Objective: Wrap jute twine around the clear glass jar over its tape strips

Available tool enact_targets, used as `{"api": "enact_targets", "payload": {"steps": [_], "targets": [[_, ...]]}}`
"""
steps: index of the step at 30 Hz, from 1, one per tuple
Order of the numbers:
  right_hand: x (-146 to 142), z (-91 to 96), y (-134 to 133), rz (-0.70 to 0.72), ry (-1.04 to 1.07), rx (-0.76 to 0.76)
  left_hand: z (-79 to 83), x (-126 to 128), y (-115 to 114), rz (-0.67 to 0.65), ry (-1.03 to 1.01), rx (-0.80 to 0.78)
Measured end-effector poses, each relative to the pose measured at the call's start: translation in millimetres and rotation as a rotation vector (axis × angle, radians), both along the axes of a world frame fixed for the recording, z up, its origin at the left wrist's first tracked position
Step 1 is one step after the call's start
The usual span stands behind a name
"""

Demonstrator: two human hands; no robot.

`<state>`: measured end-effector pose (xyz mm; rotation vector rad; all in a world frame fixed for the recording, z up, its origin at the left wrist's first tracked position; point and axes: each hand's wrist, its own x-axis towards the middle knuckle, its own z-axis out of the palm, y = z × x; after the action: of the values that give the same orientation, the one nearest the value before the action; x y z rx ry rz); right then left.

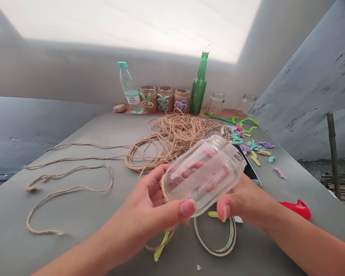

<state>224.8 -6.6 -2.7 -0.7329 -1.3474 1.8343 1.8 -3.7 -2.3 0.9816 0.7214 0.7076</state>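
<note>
A clear glass jar (186,168) lies tilted in the air between my hands, its mouth pointing up and to the right. Along its side runs a whitish strip (201,176) that looks like tape. My left hand (152,207) is closed round the base, where some jute twine (163,188) is wrapped; the twine trails down below that hand. My right hand (241,199) supports the jar from behind near the mouth, fingers seen through the glass, thumb at the lower side. Below the jar lies a roll of tape (232,239).
Loose jute twine (172,134) is heaped mid-table. Behind it stand a water bottle (130,90), twine-wrapped jars (165,99), a green bottle (199,84) and bare jars (217,103). At right are fuzzy coloured pieces (255,161), a phone (251,170) and a red handle (299,209).
</note>
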Motion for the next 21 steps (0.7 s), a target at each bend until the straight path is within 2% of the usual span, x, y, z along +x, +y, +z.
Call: {"api": "enact_targets", "payload": {"steps": [3, 8, 12, 16, 21], "targets": [[0.6, -3.0, -7.2, -0.049, -0.081, -0.014, -4.7, -3.2, 4.7, 0.086, -0.089, 0.014], [-4.2, -8.0, -22.4, -0.070, -0.411, 0.039, -4.3, -10.3, 14.3, 0.218, -0.231, 0.030], [-7.4, -2.2, -22.7, -0.133, -0.544, 0.217, -4.7, -11.3, 14.4, 0.210, -0.269, 0.013], [-3.7, 7.5, -18.2, -0.220, -0.528, 0.392, -6.0, -10.0, 13.5, 0.182, -0.259, -0.002], [-1.9, 7.6, -15.3, -0.312, -0.543, 0.447, -2.6, -6.8, 12.2, 0.167, -0.212, -0.030]]}}
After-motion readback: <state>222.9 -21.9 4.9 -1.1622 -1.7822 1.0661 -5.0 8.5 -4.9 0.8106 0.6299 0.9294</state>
